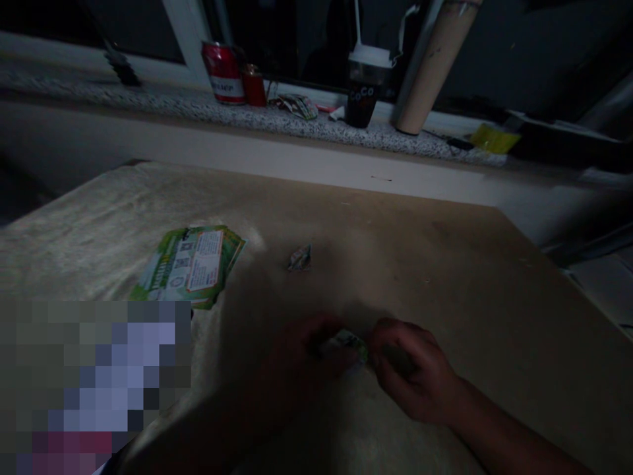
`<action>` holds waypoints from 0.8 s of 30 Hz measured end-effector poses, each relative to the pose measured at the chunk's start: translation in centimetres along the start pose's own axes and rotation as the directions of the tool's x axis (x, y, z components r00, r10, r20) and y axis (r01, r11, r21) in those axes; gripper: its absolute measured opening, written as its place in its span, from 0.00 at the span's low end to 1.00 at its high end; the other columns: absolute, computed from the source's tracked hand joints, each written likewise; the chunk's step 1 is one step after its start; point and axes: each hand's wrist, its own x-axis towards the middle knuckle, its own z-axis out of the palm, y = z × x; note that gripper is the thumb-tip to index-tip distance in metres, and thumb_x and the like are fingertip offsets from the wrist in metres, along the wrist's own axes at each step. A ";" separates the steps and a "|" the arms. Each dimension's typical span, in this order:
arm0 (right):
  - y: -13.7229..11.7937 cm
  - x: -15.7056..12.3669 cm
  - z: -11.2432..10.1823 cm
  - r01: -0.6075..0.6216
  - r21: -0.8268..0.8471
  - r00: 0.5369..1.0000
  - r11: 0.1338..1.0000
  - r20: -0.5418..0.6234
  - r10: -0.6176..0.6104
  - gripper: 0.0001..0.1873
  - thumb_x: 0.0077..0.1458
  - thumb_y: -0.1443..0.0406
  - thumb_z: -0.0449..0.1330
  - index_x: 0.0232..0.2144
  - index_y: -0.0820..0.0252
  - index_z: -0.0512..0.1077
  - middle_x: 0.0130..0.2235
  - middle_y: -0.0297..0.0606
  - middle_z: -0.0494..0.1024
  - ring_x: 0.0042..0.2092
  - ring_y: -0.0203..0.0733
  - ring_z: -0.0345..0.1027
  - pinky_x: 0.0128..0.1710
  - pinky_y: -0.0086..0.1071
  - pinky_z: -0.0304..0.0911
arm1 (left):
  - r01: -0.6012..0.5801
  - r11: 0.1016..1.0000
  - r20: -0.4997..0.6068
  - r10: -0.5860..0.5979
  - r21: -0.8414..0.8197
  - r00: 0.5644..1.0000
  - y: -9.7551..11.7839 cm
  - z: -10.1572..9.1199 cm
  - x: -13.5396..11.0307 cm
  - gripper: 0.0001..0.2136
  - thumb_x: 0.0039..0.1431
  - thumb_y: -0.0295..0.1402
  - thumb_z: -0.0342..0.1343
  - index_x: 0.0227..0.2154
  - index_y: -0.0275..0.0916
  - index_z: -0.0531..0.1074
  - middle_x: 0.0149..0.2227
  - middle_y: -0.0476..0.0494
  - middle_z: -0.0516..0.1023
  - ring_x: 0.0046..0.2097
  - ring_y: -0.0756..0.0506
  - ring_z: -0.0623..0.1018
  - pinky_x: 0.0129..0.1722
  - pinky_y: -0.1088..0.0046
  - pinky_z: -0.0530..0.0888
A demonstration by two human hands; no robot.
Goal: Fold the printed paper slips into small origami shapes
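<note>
Low in the middle of the head view, a small green-and-white printed paper piece (349, 342) shows between my two hands. My left hand (309, 353), deep in shadow, is closed on its left side with the thumb lying over it. On the other side my right hand (415, 369) has its fingers curled in a pinch at the piece's right edge. The fingertips are too dark to make out fully. Beyond the hands lies a small, angular printed piece (299, 258), apparently folded. To the left, a fanned stack of green printed sheets (198, 264) rests on the table.
The pale covered table (445, 264) ends at a wall below a speckled stone sill (163, 99). Along the sill stand a red can (223, 74), a smaller red container (254, 87), a lidded drink cup (364, 89) and a cardboard tube (435, 66). A pixelated patch covers the lower left.
</note>
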 end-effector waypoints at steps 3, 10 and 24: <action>0.0 -0.1 0.1 -0.020 0.040 0.999 0.999 -0.036 0.022 0.11 0.59 0.74 0.59 0.41 0.53 0.69 0.30 0.33 0.77 0.29 0.38 0.73 0.28 0.32 0.67 | 0.067 0.996 0.068 -0.063 -0.051 0.996 -0.7 0.6 0.1 0.10 0.59 0.40 0.62 0.31 0.39 0.81 0.27 0.50 0.80 0.31 0.46 0.77 0.28 0.74 0.71; 0.3 -0.2 0.3 -0.016 0.105 0.987 0.994 -0.160 0.033 0.11 0.59 0.73 0.65 0.41 0.54 0.72 0.32 0.34 0.78 0.32 0.40 0.76 0.32 0.35 0.71 | -0.020 0.995 -0.034 0.017 -0.098 0.999 -0.4 0.8 -0.4 0.07 0.58 0.38 0.65 0.36 0.46 0.85 0.32 0.50 0.86 0.34 0.45 0.81 0.33 0.72 0.76; 0.1 0.8 0.7 0.027 0.046 0.997 0.999 -0.078 -0.023 0.07 0.58 0.71 0.65 0.31 0.58 0.71 0.26 0.33 0.75 0.26 0.36 0.69 0.24 0.29 0.63 | -0.090 0.968 -0.196 0.044 -0.234 0.980 0.3 0.9 -0.6 0.06 0.53 0.32 0.69 0.34 0.43 0.78 0.34 0.50 0.86 0.38 0.45 0.85 0.38 0.73 0.81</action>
